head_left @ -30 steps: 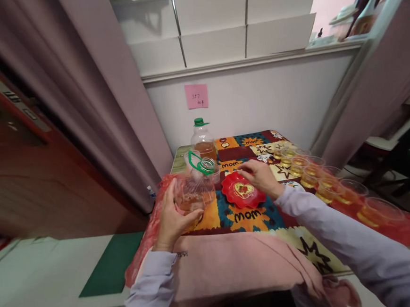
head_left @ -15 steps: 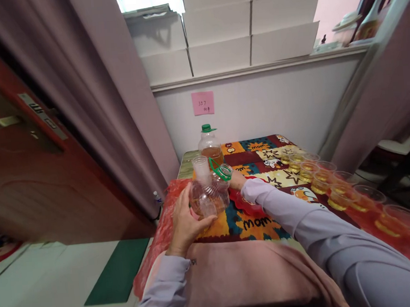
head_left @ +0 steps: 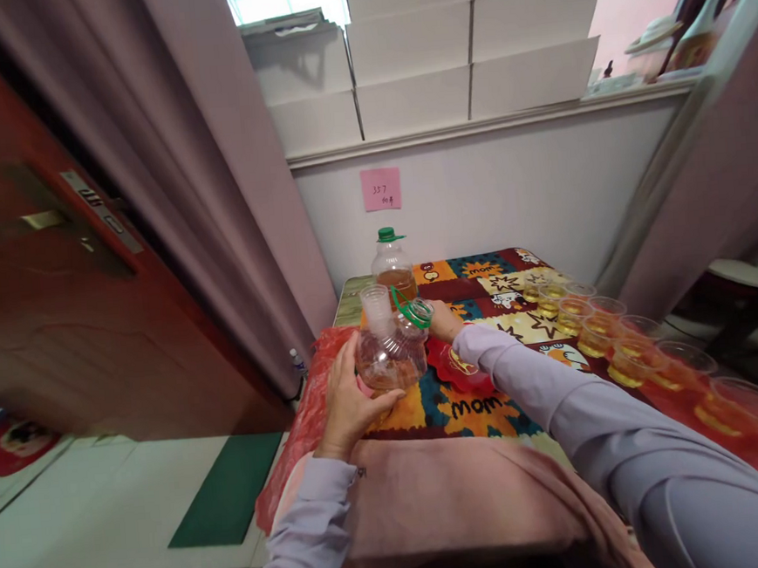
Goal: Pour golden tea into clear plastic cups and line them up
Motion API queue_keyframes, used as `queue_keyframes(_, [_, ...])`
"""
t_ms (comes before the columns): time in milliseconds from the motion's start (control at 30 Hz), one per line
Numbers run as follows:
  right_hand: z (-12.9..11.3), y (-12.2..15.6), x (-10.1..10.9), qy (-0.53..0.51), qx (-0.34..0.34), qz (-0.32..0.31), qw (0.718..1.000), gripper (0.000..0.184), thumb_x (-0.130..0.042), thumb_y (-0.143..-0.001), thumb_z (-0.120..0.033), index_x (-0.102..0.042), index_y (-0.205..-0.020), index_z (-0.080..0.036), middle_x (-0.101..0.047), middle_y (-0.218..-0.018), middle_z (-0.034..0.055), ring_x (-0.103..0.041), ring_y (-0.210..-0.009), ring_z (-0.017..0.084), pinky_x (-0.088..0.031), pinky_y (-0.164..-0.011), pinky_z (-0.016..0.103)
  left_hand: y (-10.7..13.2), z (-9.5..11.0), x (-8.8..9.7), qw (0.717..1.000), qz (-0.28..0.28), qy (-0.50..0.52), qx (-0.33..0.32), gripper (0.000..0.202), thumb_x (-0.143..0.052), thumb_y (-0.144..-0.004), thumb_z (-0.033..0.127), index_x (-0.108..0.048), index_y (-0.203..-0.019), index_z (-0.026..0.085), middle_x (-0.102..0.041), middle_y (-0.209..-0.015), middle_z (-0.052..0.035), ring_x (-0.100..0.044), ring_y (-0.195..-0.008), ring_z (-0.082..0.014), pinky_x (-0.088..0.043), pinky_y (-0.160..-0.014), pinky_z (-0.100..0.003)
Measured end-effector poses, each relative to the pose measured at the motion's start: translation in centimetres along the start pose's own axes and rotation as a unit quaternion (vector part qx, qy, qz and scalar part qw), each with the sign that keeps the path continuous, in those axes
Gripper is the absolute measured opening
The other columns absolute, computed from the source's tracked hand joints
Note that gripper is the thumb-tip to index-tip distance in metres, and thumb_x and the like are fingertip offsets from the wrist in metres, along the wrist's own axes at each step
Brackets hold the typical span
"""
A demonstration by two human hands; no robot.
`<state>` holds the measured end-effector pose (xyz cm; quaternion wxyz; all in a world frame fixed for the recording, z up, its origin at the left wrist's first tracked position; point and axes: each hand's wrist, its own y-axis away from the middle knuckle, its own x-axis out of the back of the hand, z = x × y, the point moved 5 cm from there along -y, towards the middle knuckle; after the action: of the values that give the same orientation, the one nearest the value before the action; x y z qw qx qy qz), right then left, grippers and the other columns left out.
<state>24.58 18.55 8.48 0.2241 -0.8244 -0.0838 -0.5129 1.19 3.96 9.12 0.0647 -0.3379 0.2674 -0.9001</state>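
A clear plastic bottle [head_left: 398, 359] with a green collar and loop at its open neck leans to the right over the table. A little amber liquid shows low inside it. My left hand [head_left: 350, 400] is wrapped around its lower left side, fingers partly behind it. Beyond the neck is my right hand [head_left: 444, 321], whose fingers are hidden by the bottle. A stack of clear plastic cups [head_left: 374, 304] rises at the bottle's upper left. Behind stands a second bottle [head_left: 390, 261], green-capped and partly filled with amber liquid. A red scalloped plate [head_left: 455, 370] lies below my right wrist.
Several clear cups of yellow liquid [head_left: 596, 332] line the table's right side, the nearer ones on red plastic. More red plastic sheeting [head_left: 321, 385] hangs over the left edge. A pink note [head_left: 381, 189] is on the wall, and a brown door [head_left: 47, 328] is at left.
The view has shifted slightly, so the scene sits a little further right. My hands and the tilted bottle keep nearly the same places relative to the table.
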Motion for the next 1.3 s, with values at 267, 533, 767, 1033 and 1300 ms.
queue_keyframes(267, [0.0, -0.1, -0.4, 0.013, -0.052, -0.003, 0.999, 0.016, -0.071, -0.1, -0.02, -0.085, -0.104, -0.015, -0.086, -0.108, 0.016, -0.081, -0.098, 0.026, -0.057, -0.089, 0.029, 0.2, -0.1, 0.5, 1.0, 0.011, 0.01, 0.002, 0.117, -0.1, -0.067, 0.037, -0.043, -0.168, 0.024, -0.054, -0.17, -0.0198, -0.049, -0.16, -0.0418, -0.038, -0.132, -0.063])
queue_keyframes(533, [-0.6, -0.5, 3.6, 0.001, -0.029, 0.056, 0.998, 0.018, -0.066, -0.103, -0.018, -0.083, -0.105, -0.014, -0.083, -0.111, 0.0142, -0.075, -0.105, 0.024, -0.053, -0.095, 0.03, 0.3, -0.2, 0.5, 1.0, 0.009, 0.022, 0.005, 0.12, -0.101, -0.067, 0.037, -0.041, -0.169, 0.024, -0.051, -0.172, -0.0201, -0.046, -0.162, -0.0404, -0.035, -0.134, -0.061])
queue_keyframes(767, [3.7, 6.3, 9.3, 0.024, 0.052, 0.105, 0.993, 0.019, -0.065, -0.105, -0.025, -0.084, -0.109, -0.021, -0.081, -0.108, 0.0104, -0.073, -0.097, 0.024, -0.052, -0.09, 0.031, -0.4, -0.1, 0.1, 1.0, 0.0, 0.003, 0.0, 0.119, -0.101, -0.066, 0.041, -0.044, -0.168, 0.023, -0.054, -0.169, -0.0203, -0.049, -0.16, -0.0425, -0.037, -0.133, -0.062])
queue_keyframes(1033, [6.6, 13.7, 2.7, 0.068, -0.048, -0.003, 0.997, 0.021, -0.065, -0.102, -0.018, -0.085, -0.103, -0.022, -0.082, -0.114, 0.0093, -0.076, -0.092, 0.021, -0.054, -0.078, 0.027, -0.7, 0.4, 0.1, 1.0, -0.002, -0.008, -0.002, 0.12, -0.1, -0.067, 0.042, -0.043, -0.17, 0.023, -0.053, -0.17, -0.0194, -0.05, -0.159, -0.0423, -0.039, -0.133, -0.06])
queue_keyframes(1300, [7.2, 15.8, 5.1, 0.007, -0.07, 0.132, 0.989, 0.051, -0.075, -0.101, -0.037, -0.07, -0.149, -0.022, -0.073, -0.149, 0.0156, -0.079, -0.111, 0.029, -0.061, -0.098, 0.04, -0.5, 0.3, 0.2, 1.0, 0.003, -0.005, 0.006, 0.119, -0.1, -0.067, 0.04, -0.042, -0.17, 0.023, -0.052, -0.171, -0.0201, -0.049, -0.16, -0.0407, -0.038, -0.133, -0.059])
